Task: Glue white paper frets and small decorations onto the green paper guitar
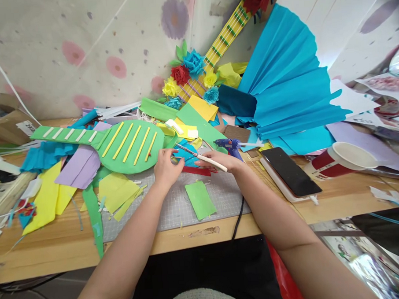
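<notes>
My right hand point(221, 161) is closed around white-handled scissors point(211, 161), their thin blades pointing left and away from me. Just left of the blade tips, my left hand point(168, 167) has thumb and finger curled together in a pinch. What sits in that pinch is too small to make out. Blue crepe paper point(185, 152) lies between and behind both hands, with a red strip point(197, 170) below it. A green paper piece point(201, 200) rests on the grey cutting mat point(169, 212). Left of my left hand is a green paper lute shape point(131, 148) with yellow strips.
A purple glue gun point(229, 144) stands just past my right hand. Farther right are a phone point(290, 171) and a paper cup point(342, 158). A flower-decked yellow instrument point(227, 36) and pleated blue paper point(289, 75) lean at the back. Yellow scraps point(117, 192) lie left.
</notes>
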`<state>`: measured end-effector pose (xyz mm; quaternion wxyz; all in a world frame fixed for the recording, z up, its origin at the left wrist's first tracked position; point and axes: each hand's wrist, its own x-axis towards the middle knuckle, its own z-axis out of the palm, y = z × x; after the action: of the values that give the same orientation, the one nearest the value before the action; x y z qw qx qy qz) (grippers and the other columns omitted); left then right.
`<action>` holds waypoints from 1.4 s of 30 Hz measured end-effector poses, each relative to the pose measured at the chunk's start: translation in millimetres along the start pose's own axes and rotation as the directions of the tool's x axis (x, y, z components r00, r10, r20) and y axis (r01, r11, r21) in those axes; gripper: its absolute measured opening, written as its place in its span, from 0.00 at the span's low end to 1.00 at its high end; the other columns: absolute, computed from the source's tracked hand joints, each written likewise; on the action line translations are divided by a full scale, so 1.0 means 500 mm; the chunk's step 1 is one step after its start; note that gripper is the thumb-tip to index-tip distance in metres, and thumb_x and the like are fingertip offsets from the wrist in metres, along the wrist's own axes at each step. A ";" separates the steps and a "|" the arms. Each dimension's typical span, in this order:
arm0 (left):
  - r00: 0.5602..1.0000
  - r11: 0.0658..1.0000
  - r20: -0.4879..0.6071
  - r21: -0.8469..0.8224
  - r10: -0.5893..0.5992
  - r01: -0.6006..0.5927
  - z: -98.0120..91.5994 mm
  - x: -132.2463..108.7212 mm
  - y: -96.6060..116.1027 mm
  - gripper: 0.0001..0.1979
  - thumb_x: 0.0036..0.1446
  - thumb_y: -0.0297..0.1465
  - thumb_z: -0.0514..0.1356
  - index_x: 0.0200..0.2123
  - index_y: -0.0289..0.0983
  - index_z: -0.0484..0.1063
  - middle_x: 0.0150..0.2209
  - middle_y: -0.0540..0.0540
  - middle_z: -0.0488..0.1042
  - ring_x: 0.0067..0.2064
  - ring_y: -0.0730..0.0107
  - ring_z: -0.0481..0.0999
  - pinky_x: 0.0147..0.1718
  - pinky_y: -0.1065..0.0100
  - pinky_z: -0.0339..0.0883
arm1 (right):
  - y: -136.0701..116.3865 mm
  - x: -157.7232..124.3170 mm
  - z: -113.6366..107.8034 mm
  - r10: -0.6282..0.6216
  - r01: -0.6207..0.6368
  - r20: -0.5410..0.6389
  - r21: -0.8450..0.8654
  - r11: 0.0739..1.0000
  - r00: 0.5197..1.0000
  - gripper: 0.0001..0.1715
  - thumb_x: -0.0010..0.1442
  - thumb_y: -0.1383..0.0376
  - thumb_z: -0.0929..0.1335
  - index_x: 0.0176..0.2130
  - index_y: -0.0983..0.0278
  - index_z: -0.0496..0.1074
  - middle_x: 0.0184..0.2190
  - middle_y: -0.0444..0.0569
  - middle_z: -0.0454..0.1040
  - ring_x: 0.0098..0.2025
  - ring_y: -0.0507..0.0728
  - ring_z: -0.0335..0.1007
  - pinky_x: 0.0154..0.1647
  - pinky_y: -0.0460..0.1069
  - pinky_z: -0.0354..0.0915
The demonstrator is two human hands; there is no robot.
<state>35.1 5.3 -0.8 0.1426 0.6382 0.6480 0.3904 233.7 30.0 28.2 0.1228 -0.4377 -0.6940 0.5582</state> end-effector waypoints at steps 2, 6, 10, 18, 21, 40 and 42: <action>0.998 0.992 -0.055 -0.126 -0.006 -0.001 0.001 0.002 -0.004 0.19 0.45 0.34 0.63 0.43 0.38 0.68 0.42 0.44 0.66 0.33 0.70 0.67 0.32 0.68 0.63 | -0.002 -0.006 -0.005 -0.006 0.005 0.037 0.008 1.000 0.999 0.25 0.47 0.46 0.68 0.23 0.63 0.59 0.15 0.38 0.57 0.18 0.47 0.50 0.20 0.45 0.47; 0.996 0.923 0.028 -0.378 0.082 -0.065 0.001 0.010 -0.012 0.20 0.45 0.35 0.63 0.44 0.39 0.70 0.45 0.44 0.66 0.36 0.71 0.66 0.29 0.72 0.63 | -0.005 -0.010 -0.006 -0.016 0.016 0.109 0.004 1.000 0.994 0.24 0.48 0.47 0.68 0.23 0.64 0.59 0.17 0.37 0.55 0.19 0.46 0.49 0.21 0.45 0.47; 0.972 0.853 0.168 -0.519 0.167 -0.057 0.001 0.015 -0.015 0.14 0.46 0.36 0.62 0.37 0.38 0.74 0.43 0.45 0.68 0.29 0.76 0.64 0.25 0.72 0.61 | -0.008 -0.014 -0.008 -0.056 0.066 0.174 -0.053 0.996 0.983 0.25 0.51 0.46 0.66 0.23 0.63 0.57 0.17 0.37 0.53 0.19 0.46 0.47 0.22 0.46 0.46; 0.987 0.795 -0.107 -0.585 0.121 -0.161 -0.004 0.019 -0.008 0.07 0.44 0.34 0.65 0.27 0.37 0.74 0.34 0.47 0.70 0.31 0.76 0.66 0.28 0.73 0.60 | -0.016 -0.027 -0.028 -0.145 0.227 0.269 -0.304 0.925 0.952 0.29 0.53 0.41 0.62 0.29 0.64 0.59 0.25 0.42 0.57 0.27 0.48 0.51 0.28 0.46 0.52; 0.984 0.781 -0.178 -0.617 -0.022 -0.094 -0.003 0.022 -0.013 0.08 0.45 0.36 0.64 0.26 0.36 0.74 0.29 0.49 0.70 0.30 0.76 0.67 0.28 0.73 0.60 | -0.010 -0.020 -0.024 -0.108 0.147 0.121 -0.389 0.909 0.987 0.30 0.50 0.40 0.63 0.31 0.64 0.61 0.27 0.43 0.59 0.28 0.50 0.54 0.28 0.46 0.52; 0.940 0.483 0.316 -0.809 -0.125 0.336 0.014 0.010 -0.010 0.19 0.37 0.39 0.68 0.30 0.33 0.71 0.25 0.50 0.73 0.28 0.72 0.73 0.30 0.65 0.72 | 0.018 0.025 0.039 -0.438 0.046 -0.383 -0.708 0.704 0.813 0.23 0.51 0.48 0.67 0.36 0.64 0.64 0.36 0.52 0.70 0.35 0.57 0.63 0.33 0.48 0.54; 0.941 0.479 0.309 -0.811 -0.136 0.336 0.015 0.010 -0.009 0.19 0.37 0.40 0.68 0.31 0.34 0.70 0.25 0.50 0.73 0.28 0.71 0.73 0.30 0.64 0.72 | 0.016 0.024 0.041 -0.453 0.064 -0.367 -0.717 0.694 0.812 0.23 0.51 0.49 0.67 0.36 0.64 0.64 0.36 0.52 0.70 0.35 0.57 0.63 0.33 0.48 0.54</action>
<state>36.2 12.9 -7.3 0.5550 0.4252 0.4353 0.5671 216.9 25.4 10.0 0.2178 -0.4780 -0.8446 0.1040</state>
